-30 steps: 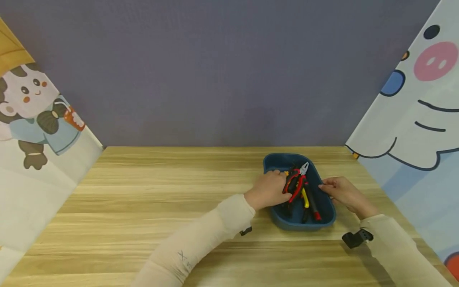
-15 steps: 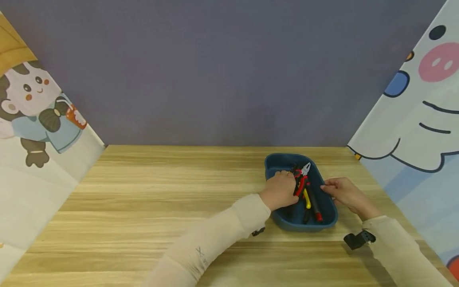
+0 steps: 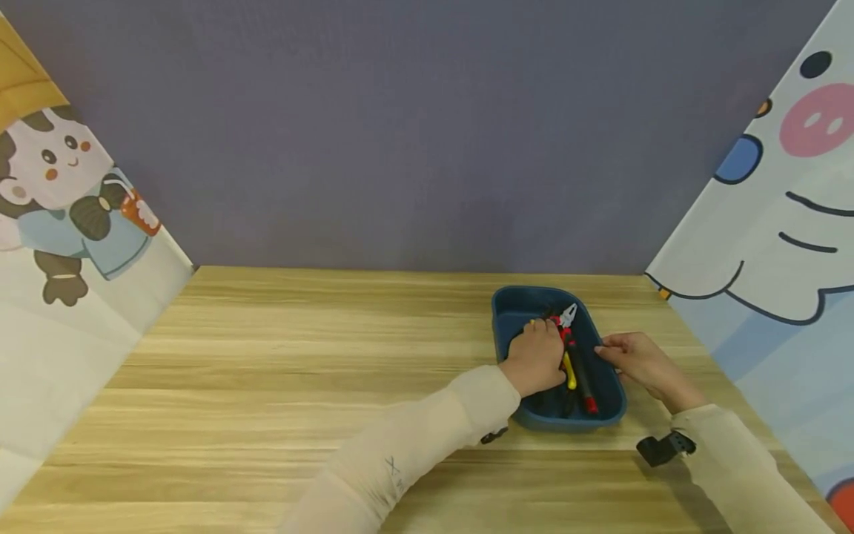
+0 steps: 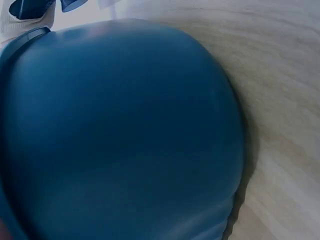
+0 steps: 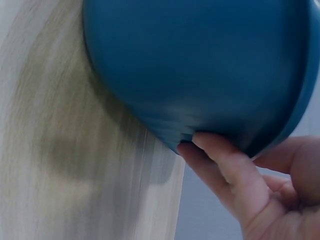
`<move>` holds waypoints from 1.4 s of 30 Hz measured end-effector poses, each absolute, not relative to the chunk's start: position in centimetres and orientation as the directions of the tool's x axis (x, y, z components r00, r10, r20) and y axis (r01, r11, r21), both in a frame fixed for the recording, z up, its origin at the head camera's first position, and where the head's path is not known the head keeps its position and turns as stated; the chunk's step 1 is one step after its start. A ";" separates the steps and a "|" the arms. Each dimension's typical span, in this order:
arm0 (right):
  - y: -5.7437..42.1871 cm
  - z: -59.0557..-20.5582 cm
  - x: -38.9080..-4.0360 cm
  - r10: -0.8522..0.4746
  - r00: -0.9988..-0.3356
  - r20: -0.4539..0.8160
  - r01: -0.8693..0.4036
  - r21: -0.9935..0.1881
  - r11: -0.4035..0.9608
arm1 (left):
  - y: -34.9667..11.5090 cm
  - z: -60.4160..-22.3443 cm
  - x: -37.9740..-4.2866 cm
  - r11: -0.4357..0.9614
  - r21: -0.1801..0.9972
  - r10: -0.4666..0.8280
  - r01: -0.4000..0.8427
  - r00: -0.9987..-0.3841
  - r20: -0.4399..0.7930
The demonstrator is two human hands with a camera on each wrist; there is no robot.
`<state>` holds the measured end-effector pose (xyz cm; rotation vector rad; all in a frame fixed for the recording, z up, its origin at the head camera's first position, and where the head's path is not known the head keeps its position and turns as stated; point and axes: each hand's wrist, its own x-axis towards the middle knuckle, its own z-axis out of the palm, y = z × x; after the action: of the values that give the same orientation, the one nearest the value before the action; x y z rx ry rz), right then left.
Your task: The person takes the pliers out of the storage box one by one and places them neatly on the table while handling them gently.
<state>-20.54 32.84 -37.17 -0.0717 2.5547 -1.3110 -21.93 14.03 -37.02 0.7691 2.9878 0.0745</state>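
A blue plastic bin with rounded corners stands on the right of the table, holding several tools. My left hand reaches down into it, over the red-handled pliers, whose silver jaws point to the far side. Its fingertips are hidden among the tools, so I cannot tell what they hold. Beside that hand lie a yellow handle and a long black handle with a red end. My right hand pinches the bin's right rim, thumb at the rim and fingers against the outer wall.
The wood-grain table spreads out to the left of the bin. A grey panel rises at the back, with cartoon-printed sheets along both sides. Black wrist cameras hang under the sleeves.
My left hand has moved to the right inside the bin and now covers most of the red plier handles. The right hand keeps its hold on the rim.
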 end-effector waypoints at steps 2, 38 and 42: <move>32.9 -37.2 -20.6 -0.167 -0.964 -0.209 0.077 -0.815 0.575 | 14.2 -37.0 -22.0 0.875 0.057 0.483 0.481 -0.874 -0.044; 33.1 -37.6 -20.5 -0.186 -0.965 -0.183 0.069 -0.865 0.497 | 17.0 -37.5 -22.7 0.927 -0.115 0.358 0.356 -0.934 -0.008; 33.0 -37.6 -20.4 -0.188 -0.965 -0.185 0.069 -0.864 0.498 | 17.0 -37.3 -22.8 0.931 -0.091 0.350 0.353 -0.936 -0.047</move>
<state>-20.43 33.00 -37.56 -0.1012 2.4890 -1.4530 -22.77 17.05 -37.28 0.5563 3.0575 -0.1532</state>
